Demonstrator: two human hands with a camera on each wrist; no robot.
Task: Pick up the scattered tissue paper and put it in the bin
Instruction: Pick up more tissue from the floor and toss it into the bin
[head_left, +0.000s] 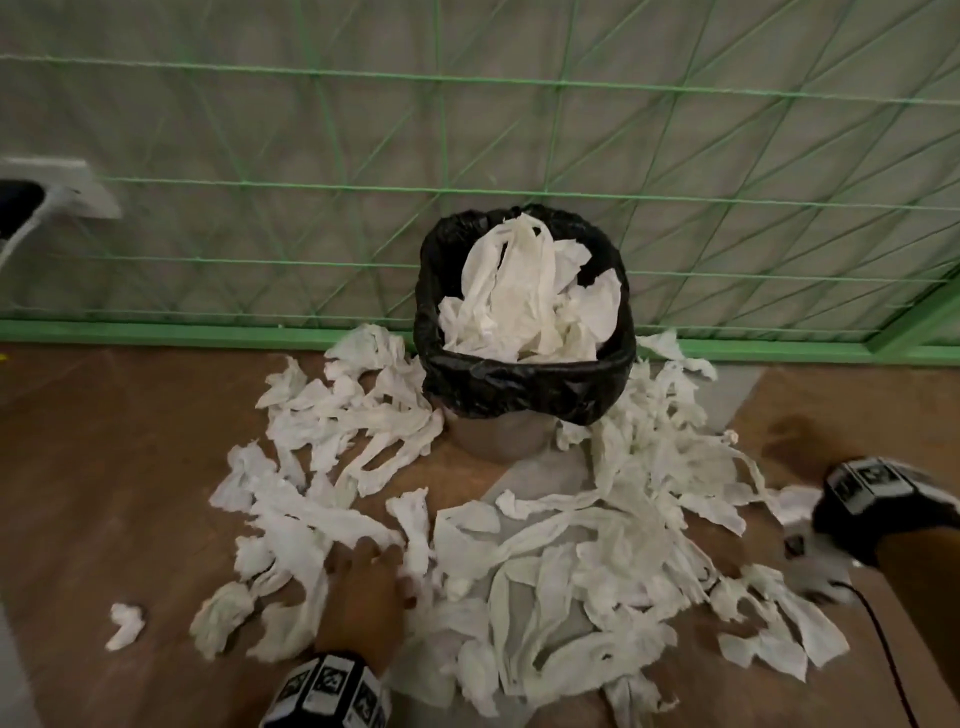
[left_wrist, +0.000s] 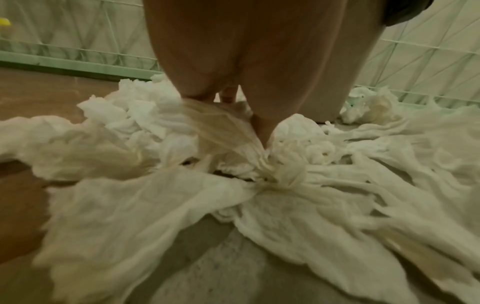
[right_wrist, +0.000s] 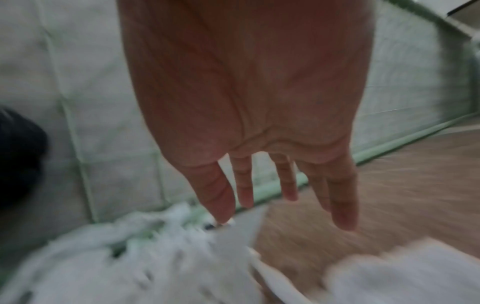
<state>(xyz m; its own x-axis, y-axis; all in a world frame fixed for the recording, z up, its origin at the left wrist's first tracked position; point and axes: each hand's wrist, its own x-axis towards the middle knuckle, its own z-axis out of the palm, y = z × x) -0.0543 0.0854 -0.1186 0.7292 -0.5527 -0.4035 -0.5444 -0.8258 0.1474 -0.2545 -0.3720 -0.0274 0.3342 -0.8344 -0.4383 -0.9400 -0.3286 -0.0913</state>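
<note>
A small bin (head_left: 519, 379) with a black liner stands against the fence, heaped with white tissue (head_left: 524, 291). Torn tissue paper (head_left: 571, 561) lies scattered on the brown floor all round it. My left hand (head_left: 366, 571) is down on the pile left of centre. In the left wrist view the left hand (left_wrist: 231, 119) pinches a bunched sheet of tissue (left_wrist: 223, 127) between thumb and fingers. My right hand (right_wrist: 283, 205) hovers over the tissue with fingers straight and spread, holding nothing. In the head view only the right wrist band (head_left: 872, 496) shows, at the right edge.
A green mesh fence (head_left: 467, 156) with a green base rail (head_left: 208, 332) closes off the back. A white wall plug (head_left: 62, 192) sits at far left. A black cable (head_left: 883, 649) runs by my right arm. One stray wad (head_left: 124, 623) lies apart, lower left.
</note>
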